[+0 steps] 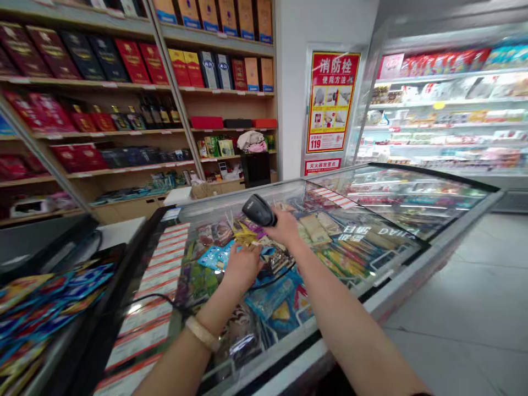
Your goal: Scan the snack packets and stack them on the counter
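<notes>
A black handheld scanner (259,210) is gripped by its handle in my right hand (284,226), its head tilted up and to the left above the freezer's glass lid. My left hand (244,265) is lower and to the left, its fingers bent over a light blue packet (215,256) on the glass. Whether the fingers grip the packet is hard to see. A black cable (159,297) runs across the lid under my left forearm. Frozen goods show through the glass, around and below both hands.
Colourful packets (53,302) lie in a black tray at the left. White and red price labels (159,280) line the freezer's left side. Shelves of boxes (136,60) stand behind, a red poster (333,102) hangs on the wall, and a lit cooler (445,104) stands at the right.
</notes>
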The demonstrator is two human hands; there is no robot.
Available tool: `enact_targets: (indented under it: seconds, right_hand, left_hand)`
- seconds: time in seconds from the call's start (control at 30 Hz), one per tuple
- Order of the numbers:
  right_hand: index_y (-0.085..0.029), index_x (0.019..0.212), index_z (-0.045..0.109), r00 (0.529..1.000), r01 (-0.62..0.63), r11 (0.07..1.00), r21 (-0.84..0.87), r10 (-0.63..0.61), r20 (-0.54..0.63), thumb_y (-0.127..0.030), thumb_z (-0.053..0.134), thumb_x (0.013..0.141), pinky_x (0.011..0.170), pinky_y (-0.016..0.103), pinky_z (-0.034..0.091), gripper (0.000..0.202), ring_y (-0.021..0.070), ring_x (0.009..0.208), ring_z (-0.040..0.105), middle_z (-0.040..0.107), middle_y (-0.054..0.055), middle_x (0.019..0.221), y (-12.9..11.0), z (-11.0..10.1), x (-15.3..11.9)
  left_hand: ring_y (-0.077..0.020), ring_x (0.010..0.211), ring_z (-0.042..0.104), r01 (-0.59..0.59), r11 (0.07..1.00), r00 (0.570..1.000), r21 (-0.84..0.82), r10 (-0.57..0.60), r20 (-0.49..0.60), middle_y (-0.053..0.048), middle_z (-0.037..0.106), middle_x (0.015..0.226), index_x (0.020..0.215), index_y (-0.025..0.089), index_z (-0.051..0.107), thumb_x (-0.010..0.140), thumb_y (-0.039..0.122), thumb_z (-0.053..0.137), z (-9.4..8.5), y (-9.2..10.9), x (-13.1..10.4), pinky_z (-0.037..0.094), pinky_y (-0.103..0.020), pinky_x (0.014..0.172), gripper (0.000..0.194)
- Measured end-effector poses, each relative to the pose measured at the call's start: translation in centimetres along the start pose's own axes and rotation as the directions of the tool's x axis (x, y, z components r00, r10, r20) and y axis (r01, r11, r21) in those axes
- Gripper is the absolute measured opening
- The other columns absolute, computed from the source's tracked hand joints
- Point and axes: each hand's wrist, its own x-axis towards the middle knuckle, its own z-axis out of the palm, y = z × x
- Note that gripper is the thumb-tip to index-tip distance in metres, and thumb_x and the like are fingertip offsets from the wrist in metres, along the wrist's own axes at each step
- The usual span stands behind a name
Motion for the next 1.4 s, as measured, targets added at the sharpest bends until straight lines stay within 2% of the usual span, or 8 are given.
enact_targets:
  seconds: [0.2,0.4,0.5,0.7,0.83,0.93,1.2,1.4]
  right_hand:
    - [-0.025,0.111,0.071,1.0,-0.019,1.0,-0.002,0.019,-0.004,-0.044,0.075,0.074,0.078,0.029,0.05,0.042,0.0271,0.099,0.07,0.077,0.005,0.099,-0.2,-0.1,-0.3]
    - [-0.023,0.107,0.071,0.999,0.015,0.999,-0.03,-0.014,0.036,-0.043,0.073,0.076,0.076,0.029,0.049,0.037,0.0272,0.096,0.071,0.077,0.007,0.097,-0.8,0.1,-0.7]
    - [-0.023,0.107,0.071,0.994,0.078,0.997,-0.028,-0.075,0.079,-0.04,0.072,0.077,0.077,0.028,0.048,0.035,0.0259,0.095,0.071,0.077,0.007,0.097,-1.3,0.3,-1.0]
    - [-0.023,0.102,0.073,0.962,0.235,0.966,0.104,-0.247,0.121,-0.036,0.074,0.072,0.075,0.028,0.048,0.033,0.0263,0.092,0.071,0.077,0.006,0.096,-2.6,0.8,-1.6]
    - [-0.022,0.101,0.073,0.91,0.336,0.916,0.218,-0.376,0.178,-0.026,0.072,0.07,0.073,0.026,0.049,0.031,0.0239,0.087,0.071,0.077,0.004,0.091,-3.8,1.4,-2.1]
    - [-0.021,0.095,0.073,0.864,0.379,0.88,0.287,-0.448,0.23,-0.024,0.07,0.07,0.07,0.024,0.047,0.024,0.0219,0.083,0.072,0.077,0.003,0.088,-4.8,1.6,-2.6]
    - [-0.021,0.089,0.072,0.78,0.421,0.877,0.231,-0.48,0.401,-0.025,0.072,0.071,0.066,0.024,0.044,0.019,0.0235,0.085,0.072,0.077,0.005,0.086,-7.0,0.7,-3.5]
    - [-0.021,0.091,0.073,0.783,0.426,0.893,0.148,-0.445,0.435,-0.027,0.073,0.071,0.068,0.025,0.044,0.021,0.024,0.087,0.072,0.077,0.006,0.089,-7.2,0.6,-3.5]
  left_hand:
    - [-0.0253,0.099,0.07,0.105,0.883,0.954,-0.457,-0.22,-0.206,-0.009,0.077,0.104,0.101,0.02,0.074,0.085,0.023,0.052,-0.7,-2.6,-1.3,0.048,-0.042,0.097,0.027]
    - [-0.0224,0.077,0.069,0.136,0.302,0.822,-0.943,-0.566,-0.062,-0.006,0.075,0.084,0.098,0.017,0.071,0.071,0.051,0.069,-3.9,-7.5,-5.4,0.055,-0.034,0.074,0.044]
    - [-0.018,0.068,0.065,0.142,0.085,0.741,-0.986,-0.67,0.049,-0.003,0.073,0.08,0.1,0.017,0.07,0.059,0.045,0.081,-5.4,-9.5,-7.7,0.055,-0.03,0.065,0.05]
    - [-0.0081,0.056,0.052,0.051,-0.138,0.592,-0.989,-0.793,0.142,0.001,0.063,0.072,0.105,0.016,0.071,0.063,0.019,0.078,-6.2,-11.9,-10.6,0.044,-0.018,0.049,0.042]
    - [-0.0061,0.049,0.044,-0.006,-0.302,0.581,-0.953,-0.777,0.243,0.003,0.055,0.063,0.107,0.014,0.07,0.063,0.011,0.073,-5.5,-12.0,-11.1,0.039,-0.018,0.046,0.045]
    - [-0.0084,0.052,0.048,0.05,-0.197,0.581,-0.979,-0.791,0.189,0.003,0.057,0.064,0.113,0.014,0.068,0.063,0.021,0.075,-4.8,-11.9,-11.0,0.043,-0.021,0.049,0.05]
    - [-0.0196,0.069,0.063,0.217,0.463,0.612,-0.859,-0.75,-0.25,0.0,0.062,0.07,0.12,0.018,0.063,0.077,0.047,0.058,-3.8,-13.0,-11.2,0.051,-0.03,0.064,0.052]
    - [-0.0196,0.066,0.062,0.293,0.603,0.618,-0.742,-0.712,-0.335,-0.002,0.065,0.074,0.117,0.019,0.063,0.081,0.046,0.05,-4.2,-13.4,-11.5,0.05,-0.031,0.063,0.048]
